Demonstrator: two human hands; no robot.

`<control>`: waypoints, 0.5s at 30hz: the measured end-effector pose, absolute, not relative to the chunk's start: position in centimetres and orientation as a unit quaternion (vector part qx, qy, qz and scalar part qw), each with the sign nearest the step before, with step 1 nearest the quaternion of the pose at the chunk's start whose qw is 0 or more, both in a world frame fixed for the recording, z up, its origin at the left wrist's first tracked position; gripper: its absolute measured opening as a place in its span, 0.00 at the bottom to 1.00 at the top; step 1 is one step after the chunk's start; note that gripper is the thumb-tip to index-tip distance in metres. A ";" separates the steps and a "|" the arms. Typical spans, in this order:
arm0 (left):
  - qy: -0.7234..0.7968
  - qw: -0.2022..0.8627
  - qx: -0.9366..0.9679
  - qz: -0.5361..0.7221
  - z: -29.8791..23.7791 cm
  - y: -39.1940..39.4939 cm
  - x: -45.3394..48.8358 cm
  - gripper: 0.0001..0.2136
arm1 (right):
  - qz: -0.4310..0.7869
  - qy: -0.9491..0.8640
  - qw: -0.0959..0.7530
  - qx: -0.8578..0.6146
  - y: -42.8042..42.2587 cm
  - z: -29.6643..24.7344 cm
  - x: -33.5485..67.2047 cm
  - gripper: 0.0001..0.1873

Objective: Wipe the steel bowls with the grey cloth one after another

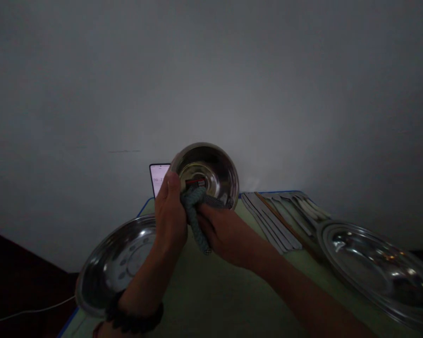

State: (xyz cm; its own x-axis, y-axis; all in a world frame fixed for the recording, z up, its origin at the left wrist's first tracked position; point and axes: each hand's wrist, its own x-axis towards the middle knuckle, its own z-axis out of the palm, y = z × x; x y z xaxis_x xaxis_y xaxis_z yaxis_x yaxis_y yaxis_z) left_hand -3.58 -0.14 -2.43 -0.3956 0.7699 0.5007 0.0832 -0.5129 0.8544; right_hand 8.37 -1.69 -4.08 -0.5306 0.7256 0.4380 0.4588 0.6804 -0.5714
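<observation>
A shiny metal bowl (225, 171) is tilted up in front of me, its open inside facing me. My left hand (171, 211) grips the bowl by its left side, thumb over the rim. My right hand (220, 230) is closed on a grey-green cloth (194, 199), which is pressed against the lower inside of the bowl. One end of the cloth hangs down between my hands. A dark label with a red stripe (195, 182) shows on the bowl's inner bottom. The fingertips of my right hand are hidden by the cloth.
A large metal basin (95, 267) stands at the left on the green table (211, 300). A lit phone (158, 176) leans against the wall behind. To the right lie several flat metal utensils (268, 225), a brown stick (285, 223) and an oval metal dish (359, 263).
</observation>
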 end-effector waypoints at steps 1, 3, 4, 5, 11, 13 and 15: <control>0.436 0.233 0.492 0.717 -2.2 -0.2 -3.8 0.20 | 0.165 -0.859 0.322 -0.362 -1.6 -4.2 8.5 0.16; 0.429 0.237 0.496 0.717 -1.9 -0.2 -3.9 0.20 | 0.101 -0.862 0.301 -0.396 -1.2 -4.6 8.8 0.18; 0.420 0.243 0.501 0.717 -1.9 -0.2 -3.7 0.20 | 0.072 -0.857 0.297 -0.415 -1.0 -4.9 9.1 0.19; 0.409 0.255 0.507 0.715 -2.0 -0.3 -3.5 0.20 | 0.048 -0.850 0.295 -0.434 -0.6 -5.3 9.4 0.20; 0.411 0.306 0.529 0.677 -3.5 -1.3 -0.8 0.19 | 0.020 -0.812 0.309 -0.495 1.6 -7.5 11.1 0.34; 0.415 0.329 0.526 0.665 -4.1 -1.5 -0.1 0.19 | 0.054 -0.810 0.322 -0.487 2.1 -7.6 11.3 0.37; 0.411 0.348 0.527 0.657 -4.6 -1.4 0.3 0.20 | 0.108 -0.814 0.339 -0.459 2.1 -7.1 11.1 0.36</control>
